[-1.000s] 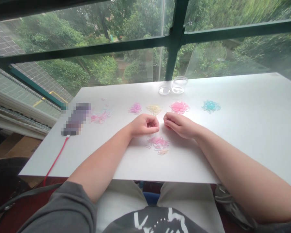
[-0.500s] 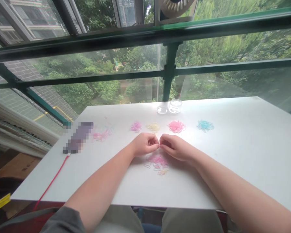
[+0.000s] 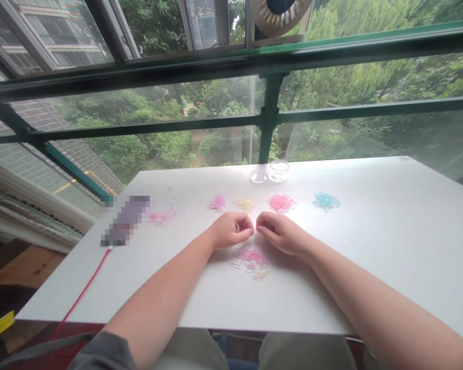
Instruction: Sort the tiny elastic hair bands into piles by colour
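My left hand [image 3: 232, 229] and my right hand [image 3: 281, 232] are held close together above the middle of the white table, each with thumb and fingertips pinched. Something tiny and pale seems to lie between the fingertips, too small to make out. Just below them is a mixed pile of pink and pale small bands [image 3: 251, 259]. Beyond my hands lie a purple pile [image 3: 216, 202], a pale yellow pile [image 3: 244, 204], a pink pile [image 3: 281, 202] and, further right, a teal pile [image 3: 326, 201].
A clear round container [image 3: 279, 171] and a shallow clear lid [image 3: 258, 177] stand near the table's [image 3: 389, 257] far edge. Scattered pink bands [image 3: 164, 215] lie at the left, beside a blurred-out phone-like object [image 3: 126, 221] with a red cable [image 3: 84, 288]. A railing and windows rise behind.
The fingertips of my two hands have moved slightly apart, my right hand shifting a little to the right. The view has tilted slightly; the piles look the same.
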{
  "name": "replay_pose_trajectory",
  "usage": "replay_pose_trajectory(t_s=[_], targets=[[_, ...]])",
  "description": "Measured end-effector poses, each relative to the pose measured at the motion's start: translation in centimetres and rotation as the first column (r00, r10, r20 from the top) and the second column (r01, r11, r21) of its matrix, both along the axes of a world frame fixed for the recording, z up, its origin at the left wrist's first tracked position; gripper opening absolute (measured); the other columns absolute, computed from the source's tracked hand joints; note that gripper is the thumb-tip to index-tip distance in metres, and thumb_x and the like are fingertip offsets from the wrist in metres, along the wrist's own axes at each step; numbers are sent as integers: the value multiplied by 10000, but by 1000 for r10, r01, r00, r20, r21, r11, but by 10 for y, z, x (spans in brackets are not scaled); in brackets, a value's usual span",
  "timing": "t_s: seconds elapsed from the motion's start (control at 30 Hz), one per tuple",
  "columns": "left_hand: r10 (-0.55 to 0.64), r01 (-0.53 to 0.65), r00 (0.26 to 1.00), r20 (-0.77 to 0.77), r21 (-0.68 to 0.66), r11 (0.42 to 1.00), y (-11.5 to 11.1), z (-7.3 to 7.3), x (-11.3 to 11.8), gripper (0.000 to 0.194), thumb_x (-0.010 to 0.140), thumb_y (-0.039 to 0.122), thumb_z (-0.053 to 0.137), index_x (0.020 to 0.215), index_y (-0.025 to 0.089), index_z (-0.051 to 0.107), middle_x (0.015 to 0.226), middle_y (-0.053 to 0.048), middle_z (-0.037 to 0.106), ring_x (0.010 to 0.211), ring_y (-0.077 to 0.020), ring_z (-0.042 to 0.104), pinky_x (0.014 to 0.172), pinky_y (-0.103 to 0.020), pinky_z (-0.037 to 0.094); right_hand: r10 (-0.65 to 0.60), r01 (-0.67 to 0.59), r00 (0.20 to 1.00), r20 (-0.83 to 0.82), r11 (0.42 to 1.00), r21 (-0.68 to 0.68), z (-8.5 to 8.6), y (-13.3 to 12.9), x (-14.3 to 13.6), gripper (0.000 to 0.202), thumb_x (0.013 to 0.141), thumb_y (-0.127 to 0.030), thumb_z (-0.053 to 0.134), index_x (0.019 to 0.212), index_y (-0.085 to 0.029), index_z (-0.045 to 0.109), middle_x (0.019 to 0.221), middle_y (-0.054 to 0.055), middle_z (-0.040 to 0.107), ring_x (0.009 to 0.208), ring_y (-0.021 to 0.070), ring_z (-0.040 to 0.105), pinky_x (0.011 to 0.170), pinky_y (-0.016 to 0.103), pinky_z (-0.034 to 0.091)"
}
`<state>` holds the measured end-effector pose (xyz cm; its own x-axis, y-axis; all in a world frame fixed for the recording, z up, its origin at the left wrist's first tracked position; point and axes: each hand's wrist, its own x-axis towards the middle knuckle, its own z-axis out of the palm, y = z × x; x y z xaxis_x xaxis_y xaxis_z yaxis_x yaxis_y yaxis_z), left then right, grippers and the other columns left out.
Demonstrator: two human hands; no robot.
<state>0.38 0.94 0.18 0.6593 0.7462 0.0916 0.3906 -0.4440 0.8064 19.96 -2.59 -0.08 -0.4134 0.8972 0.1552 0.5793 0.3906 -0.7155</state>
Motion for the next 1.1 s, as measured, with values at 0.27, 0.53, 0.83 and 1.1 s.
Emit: replay_pose_trajectory(t_s=[0.27, 0.53, 0.83, 1.1], targets=[[8, -8, 1000, 20, -3, 1000, 0, 0, 0, 116, 735, 260, 589, 729, 144, 591, 677, 7, 579, 538, -63, 436, 521, -187, 363, 19, -20, 998, -59, 1000, -15, 1, -1, -1, 83, 819, -204, 496, 743, -180, 516, 622, -32, 492, 563, 94, 418, 538, 230, 331], [17, -17, 1000, 11, -23, 1000, 0, -1, 1, 197, 772, 334, 568, 729, 141, 570, 636, 18, 541, 522, -65, 416, 511, -195, 344, 47, -169, 900, -434, 954, -249, -3, 0, -3, 92, 791, -225, 566, 746, -155, 525, 610, -38, 445, 506, 69, 355, 475, 218, 268], [287, -303, 916, 281, 12, 953, 6, -5, 3, 173, 805, 316, 511, 749, 153, 496, 721, -2, 544, 601, -89, 439, 563, -221, 362, 50, -383, 761, -647, 839, -385, 3, 3, -2, 244, 753, -303, 650, 702, -164, 456, 544, -81, 343, 467, 44, 243, 439, 218, 150], [179, 79, 803, 569, -399, 914, 1, -2, 10, 271, 752, 356, 561, 735, 176, 360, 612, 35, 473, 464, -44, 297, 448, -197, 202, 59, -430, 751, -658, 800, -418, 0, 6, -2, 300, 742, -354, 665, 679, -178, 431, 479, -107, 310, 410, 35, 217, 405, 207, 124]])
